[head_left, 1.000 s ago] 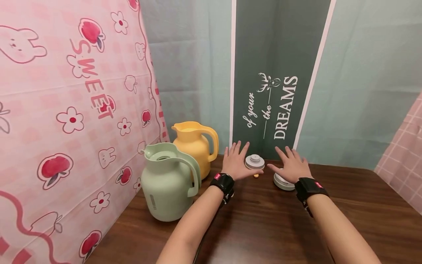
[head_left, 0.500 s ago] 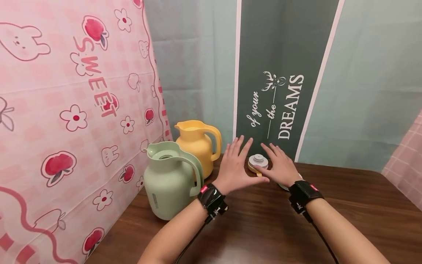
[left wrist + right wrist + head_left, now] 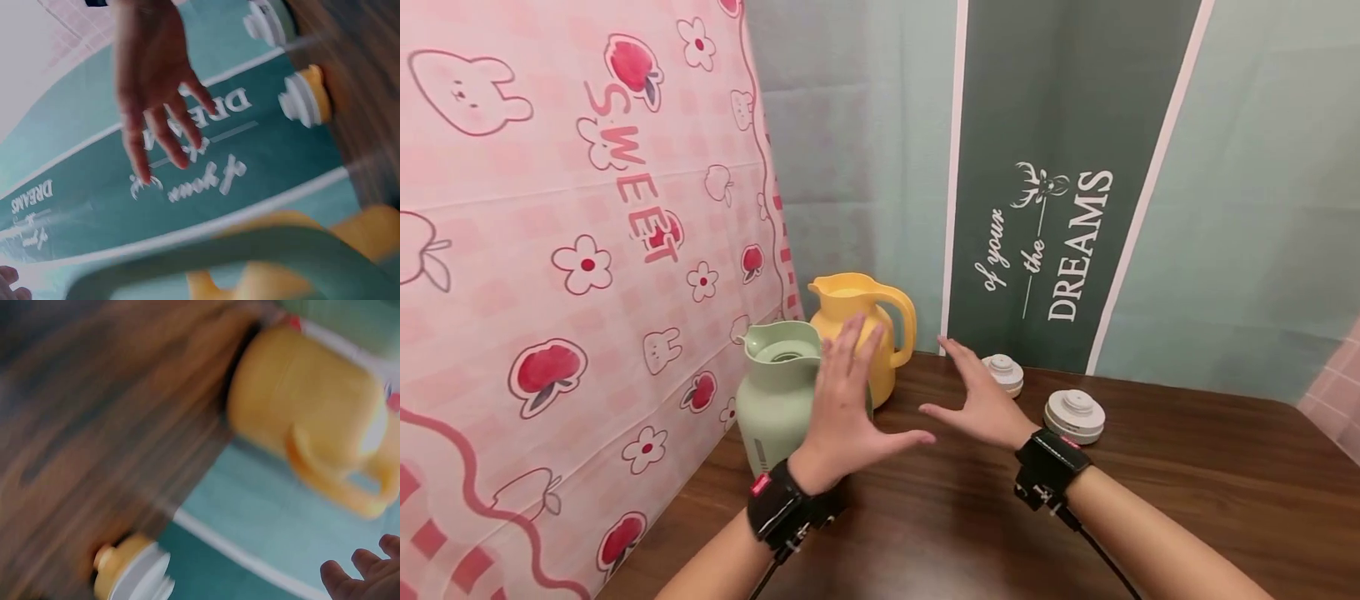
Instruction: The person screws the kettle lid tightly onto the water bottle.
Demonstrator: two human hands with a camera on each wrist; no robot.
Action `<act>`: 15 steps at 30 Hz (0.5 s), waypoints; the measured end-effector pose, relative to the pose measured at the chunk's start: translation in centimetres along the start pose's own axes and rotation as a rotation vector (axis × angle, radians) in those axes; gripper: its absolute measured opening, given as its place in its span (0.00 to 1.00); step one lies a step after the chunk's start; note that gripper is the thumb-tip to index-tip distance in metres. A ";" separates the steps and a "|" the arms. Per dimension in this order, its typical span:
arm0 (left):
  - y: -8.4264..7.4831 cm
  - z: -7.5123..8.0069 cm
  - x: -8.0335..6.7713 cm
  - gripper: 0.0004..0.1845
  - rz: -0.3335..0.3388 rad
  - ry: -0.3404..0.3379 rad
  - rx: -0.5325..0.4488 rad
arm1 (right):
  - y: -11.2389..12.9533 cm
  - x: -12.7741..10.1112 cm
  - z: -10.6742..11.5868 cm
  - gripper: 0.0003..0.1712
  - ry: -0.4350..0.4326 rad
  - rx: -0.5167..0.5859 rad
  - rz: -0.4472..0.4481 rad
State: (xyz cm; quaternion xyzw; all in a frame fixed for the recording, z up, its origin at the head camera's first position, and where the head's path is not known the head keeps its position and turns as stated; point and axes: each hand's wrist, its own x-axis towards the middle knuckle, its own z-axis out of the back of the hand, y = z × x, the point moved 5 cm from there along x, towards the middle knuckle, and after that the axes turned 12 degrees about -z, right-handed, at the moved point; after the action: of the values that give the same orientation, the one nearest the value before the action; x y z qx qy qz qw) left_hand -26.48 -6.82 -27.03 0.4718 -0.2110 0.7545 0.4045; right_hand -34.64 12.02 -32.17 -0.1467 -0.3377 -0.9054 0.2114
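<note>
On the table (image 3: 1210,467), 2 jugs (image 3: 775,408) (1 green, 1 yellow) and 2 lids (image 3: 1074,417) are counted; above it, 2 hands (image 3: 844,421) are seen, with 2 black wristbands (image 3: 1052,460) worn.

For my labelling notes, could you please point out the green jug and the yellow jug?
Green jug (image 3: 775,417), head view, on its body.
Yellow jug (image 3: 300,394), right wrist view, on its body.

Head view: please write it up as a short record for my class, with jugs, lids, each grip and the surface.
surface: dark wooden table
jugs: green jug in front, yellow jug behind; both upright
lids: far lid and near lid, on the table
left grip: spread, in front of the green jug; contact unclear
right grip: spread, holding nothing
</note>
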 end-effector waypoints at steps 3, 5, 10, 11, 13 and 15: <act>1.1 1.6 -1.6 0.64 0.020 -0.031 0.043 | 1.2 0.0 -1.3 0.58 0.041 0.068 -0.002; 2.1 2.5 -2.6 0.64 0.033 -0.061 0.089 | 1.7 0.1 -2.1 0.59 0.067 0.102 -0.017; 5.5 4.8 -5.3 0.67 0.143 -0.130 0.177 | 2.6 0.4 -4.3 0.58 0.128 0.195 -0.023; 6.3 5.2 -6.0 0.67 0.188 -0.132 0.178 | 2.8 0.5 -4.8 0.58 0.139 0.212 -0.019; 7.8 5.9 -7.5 0.69 0.291 -0.118 0.170 | 3.2 0.6 -5.7 0.59 0.168 0.241 -0.011; 9.2 6.4 -9.0 0.69 0.414 -0.100 0.135 | 3.6 0.6 -6.6 0.59 0.202 0.272 -0.005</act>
State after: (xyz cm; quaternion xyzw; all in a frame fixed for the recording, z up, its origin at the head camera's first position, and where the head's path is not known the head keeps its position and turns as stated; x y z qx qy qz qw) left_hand -28.41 -20.36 -31.42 0.4814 -0.2721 0.8094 0.1976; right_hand -34.22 4.97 -34.72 -0.0239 -0.4346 -0.8620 0.2599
